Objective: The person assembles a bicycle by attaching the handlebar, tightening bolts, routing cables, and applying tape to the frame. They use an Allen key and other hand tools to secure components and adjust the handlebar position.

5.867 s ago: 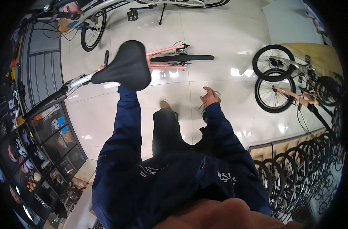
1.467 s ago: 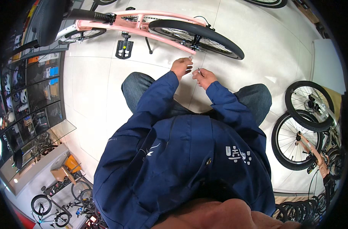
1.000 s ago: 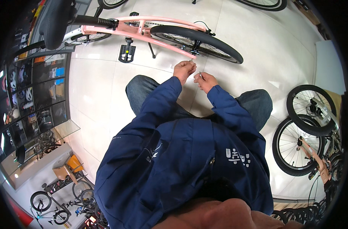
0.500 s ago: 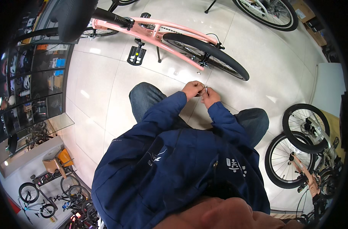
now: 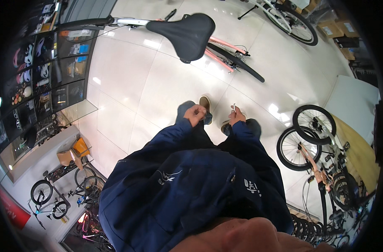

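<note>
My left hand [image 5: 195,114] is held in front of my body, its fingers curled and pressed together; what they hold, if anything, is too small to name. To its right, my right hand [image 5: 237,116] is closed on a small silver wrench [image 5: 234,106], whose end sticks up past the fingers. The two hands are apart. Ahead of them stands a pink bicycle [image 5: 218,59] with a black saddle [image 5: 187,35], its rear wheel [image 5: 246,69] pointing right. Neither hand touches the bicycle. The saddle hides much of the frame and the pedals.
Several bicycles lean at the right, one showing a spoked wheel [image 5: 298,148]. A white bicycle [image 5: 284,25] stands at the far right near cardboard boxes [image 5: 332,29]. On the left is a dark display shelf [image 5: 44,84] with helmets. My shoes [image 5: 205,102] rest on pale floor tiles.
I have risen from a squat to standing, and my shoes now show. My hands, close together before, have moved apart. The bicycle's saddle now covers more of its frame.
</note>
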Demonstrator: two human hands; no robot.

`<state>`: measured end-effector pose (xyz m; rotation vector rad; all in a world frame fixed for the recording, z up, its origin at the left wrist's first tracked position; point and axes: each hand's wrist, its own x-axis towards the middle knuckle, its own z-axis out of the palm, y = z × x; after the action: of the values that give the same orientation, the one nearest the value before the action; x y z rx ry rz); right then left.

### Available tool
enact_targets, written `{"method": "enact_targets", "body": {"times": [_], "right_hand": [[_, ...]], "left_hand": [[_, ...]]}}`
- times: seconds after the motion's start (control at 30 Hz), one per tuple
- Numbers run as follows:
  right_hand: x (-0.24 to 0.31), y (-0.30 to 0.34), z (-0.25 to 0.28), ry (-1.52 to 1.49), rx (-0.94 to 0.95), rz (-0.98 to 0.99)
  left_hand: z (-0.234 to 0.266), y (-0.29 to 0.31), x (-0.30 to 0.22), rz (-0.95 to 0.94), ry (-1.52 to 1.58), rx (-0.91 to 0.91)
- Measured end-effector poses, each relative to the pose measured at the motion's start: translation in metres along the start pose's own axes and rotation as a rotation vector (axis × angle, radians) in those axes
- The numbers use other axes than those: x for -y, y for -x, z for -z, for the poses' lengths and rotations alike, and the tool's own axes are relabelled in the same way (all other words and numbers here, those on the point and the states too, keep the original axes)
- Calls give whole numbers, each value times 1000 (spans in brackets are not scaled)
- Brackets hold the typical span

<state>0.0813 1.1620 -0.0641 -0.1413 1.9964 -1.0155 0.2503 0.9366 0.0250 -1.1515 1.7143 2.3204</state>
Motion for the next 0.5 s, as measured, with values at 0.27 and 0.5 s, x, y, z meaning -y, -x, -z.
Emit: {"method": "enact_targets", "body": {"times": [0.27,0.5], "right_hand": [[144,74,93,508,-87,279],[254,63,106,168,-90,313]], "left_hand": [[37,131,-95,7,-145,-280],[108,150,-154,-130,154,-694]]}}
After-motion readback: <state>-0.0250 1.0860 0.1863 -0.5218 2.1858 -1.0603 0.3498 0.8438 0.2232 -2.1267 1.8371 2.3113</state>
